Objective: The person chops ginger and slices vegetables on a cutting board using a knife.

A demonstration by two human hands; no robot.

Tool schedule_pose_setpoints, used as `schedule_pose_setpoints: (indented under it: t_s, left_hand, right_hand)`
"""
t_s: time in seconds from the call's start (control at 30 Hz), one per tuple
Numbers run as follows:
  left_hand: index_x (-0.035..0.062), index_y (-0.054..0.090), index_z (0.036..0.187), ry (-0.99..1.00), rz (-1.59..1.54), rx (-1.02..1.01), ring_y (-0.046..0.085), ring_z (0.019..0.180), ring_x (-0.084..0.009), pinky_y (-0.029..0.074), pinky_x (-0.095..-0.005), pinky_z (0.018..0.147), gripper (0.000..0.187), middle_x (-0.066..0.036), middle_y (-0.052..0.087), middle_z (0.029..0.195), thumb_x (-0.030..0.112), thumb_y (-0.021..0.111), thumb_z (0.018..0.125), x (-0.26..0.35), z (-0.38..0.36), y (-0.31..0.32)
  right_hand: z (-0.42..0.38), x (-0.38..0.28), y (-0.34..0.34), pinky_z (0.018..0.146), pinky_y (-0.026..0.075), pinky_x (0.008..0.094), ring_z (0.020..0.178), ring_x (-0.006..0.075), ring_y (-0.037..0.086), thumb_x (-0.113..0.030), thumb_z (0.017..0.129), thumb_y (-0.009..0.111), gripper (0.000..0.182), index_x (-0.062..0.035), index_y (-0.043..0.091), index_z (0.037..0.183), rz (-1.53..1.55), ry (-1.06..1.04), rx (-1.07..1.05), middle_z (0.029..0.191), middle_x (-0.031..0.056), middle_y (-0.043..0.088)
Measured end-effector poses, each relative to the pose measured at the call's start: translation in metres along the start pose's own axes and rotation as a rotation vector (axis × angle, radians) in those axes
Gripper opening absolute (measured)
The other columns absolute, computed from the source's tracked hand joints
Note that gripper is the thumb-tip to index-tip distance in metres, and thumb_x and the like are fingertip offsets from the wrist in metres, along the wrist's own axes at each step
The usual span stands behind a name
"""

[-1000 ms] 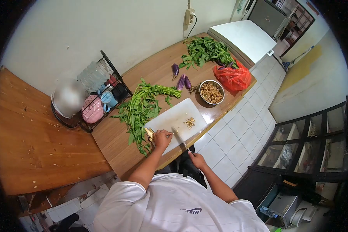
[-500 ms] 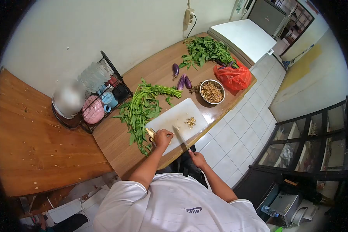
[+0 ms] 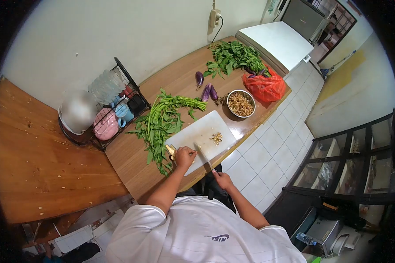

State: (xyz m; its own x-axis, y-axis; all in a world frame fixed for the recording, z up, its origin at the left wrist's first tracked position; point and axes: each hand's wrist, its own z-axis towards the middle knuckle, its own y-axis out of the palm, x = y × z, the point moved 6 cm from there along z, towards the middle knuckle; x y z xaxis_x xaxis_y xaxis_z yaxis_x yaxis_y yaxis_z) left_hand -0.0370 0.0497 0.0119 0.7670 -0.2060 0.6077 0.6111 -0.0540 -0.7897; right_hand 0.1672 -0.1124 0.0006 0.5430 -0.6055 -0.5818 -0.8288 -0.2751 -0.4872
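Note:
My right hand (image 3: 224, 180) grips a knife (image 3: 204, 157) by its handle, the blade angled over the white cutting board (image 3: 213, 120). Just left of the blade, my left hand (image 3: 185, 157) is closed low over the board, its fingers pinched together. Whatever is in that pinch is too small to make out. Pale yellow pieces (image 3: 170, 150) lie beside the left hand at the board's edge. Small chopped pale bits (image 3: 216, 138) form a little pile to the right of the knife tip.
Leafy green stems (image 3: 162, 118) lie along the board's left side. Beyond it are purple eggplants (image 3: 199, 79), a metal bowl (image 3: 240, 104) of brown pieces, a red plastic bag (image 3: 265, 87) and more greens (image 3: 235, 57). A dish rack (image 3: 131, 83) stands at left.
The knife blade has shifted and turned slightly beside my left hand. My left hand stays at nearly the same spot, and the chopped pile looks unchanged.

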Motion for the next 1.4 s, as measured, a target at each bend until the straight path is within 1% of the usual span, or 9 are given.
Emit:
schedule_pose_setpoints:
  t_s: [0.2, 0.37, 0.43, 0.63, 0.97, 1.03, 1.07, 1.13, 1.4]
  left_hand:
    - [0.017, 0.081, 0.076, 0.001, -0.005, 0.018, 0.063, 0.09, -0.0249, 0.045, -0.0423, 0.087, 0.008, 0.002, 0.07, 0.083, 0.024, 0.083, 0.073, -0.007, 0.0, 0.005]
    - [0.0145, 0.08, 0.077, 0.011, 0.017, 0.024, 0.065, 0.089, -0.0279, 0.048, -0.0422, 0.081, 0.01, -0.001, 0.073, 0.085, 0.023, 0.082, 0.072, -0.003, 0.0, 0.004]
    - [0.0147, 0.08, 0.077, 0.018, 0.025, 0.034, 0.065, 0.089, -0.0279, 0.048, -0.0419, 0.081, 0.01, -0.001, 0.073, 0.084, 0.023, 0.082, 0.072, -0.002, -0.001, 0.002]
    - [0.0166, 0.08, 0.075, -0.043, 0.018, 0.014, 0.063, 0.091, -0.0257, 0.045, -0.0424, 0.087, 0.007, 0.001, 0.071, 0.083, 0.024, 0.081, 0.073, -0.007, -0.001, 0.006]
    - [0.0159, 0.08, 0.075, -0.054, -0.031, 0.009, 0.063, 0.091, -0.0268, 0.045, -0.0429, 0.088, 0.009, -0.001, 0.071, 0.083, 0.024, 0.083, 0.072, -0.006, 0.0, 0.007]
    - [0.0159, 0.08, 0.075, -0.066, -0.003, -0.005, 0.063, 0.091, -0.0267, 0.045, -0.0429, 0.088, 0.009, -0.001, 0.071, 0.083, 0.024, 0.083, 0.072, -0.011, -0.001, 0.008]
    - [0.0158, 0.08, 0.075, -0.072, -0.008, -0.003, 0.063, 0.091, -0.0267, 0.045, -0.0428, 0.088, 0.009, -0.001, 0.07, 0.082, 0.024, 0.083, 0.072, -0.012, -0.001, 0.009]
    - [0.0157, 0.08, 0.074, -0.075, -0.017, -0.002, 0.063, 0.092, -0.0267, 0.045, -0.0427, 0.089, 0.009, -0.001, 0.07, 0.082, 0.024, 0.083, 0.072, -0.014, -0.001, 0.014]
    - [0.0138, 0.079, 0.078, -0.01, 0.009, 0.012, 0.063, 0.092, -0.028, 0.047, -0.045, 0.086, 0.008, -0.002, 0.072, 0.085, 0.02, 0.081, 0.073, -0.004, -0.002, 0.004]
  right_hand:
    - [-0.01, 0.015, 0.011, 0.09, 0.051, 0.0486, 0.099, 0.0443, 0.069, -0.067, 0.1, 0.045, 0.075, 0.0025, 0.074, 0.105, -0.006, 0.017, -0.018, 0.095, 0.029, 0.072]
    - [-0.007, 0.013, 0.016, 0.09, 0.051, 0.0491, 0.1, 0.0437, 0.069, -0.066, 0.1, 0.045, 0.075, 0.0026, 0.074, 0.107, -0.056, 0.043, 0.009, 0.097, 0.0293, 0.072]
    - [-0.005, 0.004, 0.013, 0.091, 0.051, 0.0485, 0.102, 0.0443, 0.068, -0.066, 0.1, 0.045, 0.075, 0.0026, 0.073, 0.108, -0.101, 0.01, 0.104, 0.099, 0.0301, 0.072]
    - [-0.012, -0.002, 0.016, 0.096, 0.05, 0.0477, 0.109, 0.0464, 0.066, -0.066, 0.1, 0.043, 0.075, 0.0019, 0.072, 0.116, -0.009, 0.011, -0.043, 0.108, 0.0314, 0.07]
    - [-0.004, 0.001, 0.014, 0.099, 0.05, 0.0479, 0.112, 0.0465, 0.065, -0.066, 0.1, 0.044, 0.076, 0.0034, 0.071, 0.116, -0.006, 0.045, 0.034, 0.113, 0.0331, 0.069]
    - [-0.008, -0.003, 0.01, 0.089, 0.052, 0.049, 0.097, 0.0444, 0.069, -0.064, 0.101, 0.045, 0.073, 0.0025, 0.074, 0.1, 0.037, -0.013, 0.083, 0.093, 0.0285, 0.072]
    - [-0.01, -0.002, 0.008, 0.089, 0.052, 0.049, 0.097, 0.0444, 0.069, -0.064, 0.101, 0.045, 0.073, 0.0025, 0.074, 0.1, 0.037, -0.014, 0.083, 0.093, 0.0285, 0.072]
    - [-0.018, 0.001, 0.012, 0.1, 0.049, 0.0477, 0.114, 0.0473, 0.064, -0.067, 0.1, 0.042, 0.078, 0.0029, 0.071, 0.119, 0.034, 0.054, -0.105, 0.114, 0.0331, 0.068]
    - [-0.007, 0.002, 0.016, 0.099, 0.049, 0.0472, 0.11, 0.0466, 0.066, -0.069, 0.1, 0.042, 0.079, 0.0026, 0.072, 0.114, -0.05, 0.024, -0.029, 0.109, 0.0316, 0.07]
